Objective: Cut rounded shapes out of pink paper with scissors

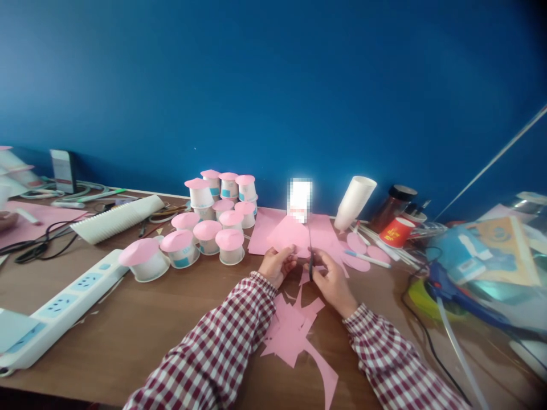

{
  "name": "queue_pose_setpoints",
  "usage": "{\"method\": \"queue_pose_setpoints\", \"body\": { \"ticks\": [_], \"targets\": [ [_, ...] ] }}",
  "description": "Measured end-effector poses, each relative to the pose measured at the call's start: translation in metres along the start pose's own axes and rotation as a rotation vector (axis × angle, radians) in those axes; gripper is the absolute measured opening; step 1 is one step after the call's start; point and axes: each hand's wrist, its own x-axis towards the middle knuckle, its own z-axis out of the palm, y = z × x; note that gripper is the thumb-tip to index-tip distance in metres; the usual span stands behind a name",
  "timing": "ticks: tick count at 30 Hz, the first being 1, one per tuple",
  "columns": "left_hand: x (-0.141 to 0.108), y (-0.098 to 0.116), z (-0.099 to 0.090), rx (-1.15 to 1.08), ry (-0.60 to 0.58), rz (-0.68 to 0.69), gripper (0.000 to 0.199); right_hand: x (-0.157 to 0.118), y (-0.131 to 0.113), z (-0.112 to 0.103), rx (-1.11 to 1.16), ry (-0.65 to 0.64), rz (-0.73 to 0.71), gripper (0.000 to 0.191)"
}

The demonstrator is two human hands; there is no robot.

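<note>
My left hand (pixel 278 265) pinches the lower edge of a pink paper piece (pixel 290 234) at the middle of the table. Just right of it, my right hand (pixel 334 280) is closed on the dark handles of scissors (pixel 311 266), whose blades point away from me at the paper's right side. More pink paper (pixel 322 230) lies flat behind and beneath. Pink offcuts (pixel 290 330) are heaped between my forearms.
Several paper cups with pink tops (pixel 207 230) stand at left behind a white power strip (pixel 64 307). Stacked white cups (pixel 355 202), a red cup (pixel 397 232) and a blue glue gun (pixel 459 299) are at right. A blue wall (pixel 273 102) rises behind.
</note>
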Motion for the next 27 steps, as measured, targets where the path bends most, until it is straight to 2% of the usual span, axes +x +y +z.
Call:
{"method": "queue_pose_setpoints", "body": {
  "ticks": [21, 27],
  "targets": [
    [0.001, -0.0025, -0.0028, 0.037, -0.056, 0.016, 0.012, -0.0001, -0.0032, 0.0005, -0.049, -0.009, -0.01, 0.037],
    [-0.002, -0.0003, 0.001, 0.039, -0.016, -0.002, 0.011, -0.0002, -0.0026, 0.0005, -0.043, -0.014, -0.002, 0.037]
  ]
}}
